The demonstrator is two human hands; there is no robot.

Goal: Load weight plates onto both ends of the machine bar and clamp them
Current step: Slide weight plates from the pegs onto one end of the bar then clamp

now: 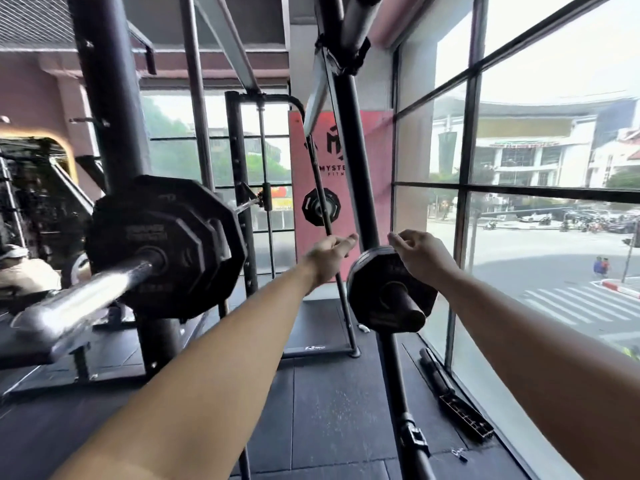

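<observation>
The chrome machine bar [79,303] juts toward me at the left with large black plates [162,244] stacked on its sleeve. A smaller black plate [384,292] hangs on a storage peg [408,308] of the right upright. My left hand [330,252] reaches forward just left of that upright, fingers loosely curled, holding nothing. My right hand [420,252] hovers at the small plate's upper edge, fingers bent and apart; I see no grip on the plate. No clamp is visible on the bar.
A slanted black upright [360,188] stands between my hands. Another small plate [320,206] hangs on a far rack. Large windows [519,202] line the right side. Black rubber flooring [329,410] lies below, with a dark bar-like piece [453,400] along the window base.
</observation>
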